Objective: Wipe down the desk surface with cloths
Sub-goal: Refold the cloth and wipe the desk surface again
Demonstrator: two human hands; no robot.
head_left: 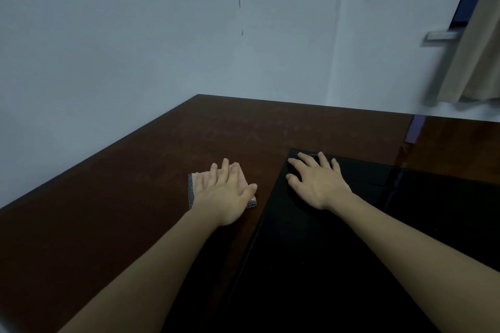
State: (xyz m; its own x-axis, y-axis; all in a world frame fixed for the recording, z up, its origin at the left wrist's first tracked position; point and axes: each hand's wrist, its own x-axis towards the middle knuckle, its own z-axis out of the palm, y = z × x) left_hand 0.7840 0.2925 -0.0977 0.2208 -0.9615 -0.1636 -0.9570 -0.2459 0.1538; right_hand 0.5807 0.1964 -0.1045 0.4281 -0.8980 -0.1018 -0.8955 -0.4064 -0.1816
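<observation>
Nearest the camera, two bare forearms reach forward over the dark brown worktop [113,197]. On the near right side lies a large black mat [324,265], flat on the wood, its left edge running diagonally away from the viewer.

The right hand [316,184] rests on the far left corner of that mat, fingers spread and slightly arched over something small and dark that I cannot make out against the black. It looks like a bracing or steadying hand, probably keeping the mat or that dark item from shifting while the other hand works, though whether it actually grips anything cannot be told.

Just to the left, apart from the mat, the left hand [227,192] lies palm down with fingers straight and fanned, pressing a folded pinkish cloth [192,189] flat onto the bare wood. A flat palm spreads the pressure over the whole cloth, which suits wiping rather than carrying. The cloth shows at the hand's left side and under its fingertips, with a darker patterned edge.

Beyond the hands, the wood up to the far corner looks dull and faintly smeared, so that stretch likely remains to be wiped. Behind it stands a plain pale wall [162,35], with a curtain [473,62] at the upper right.
</observation>
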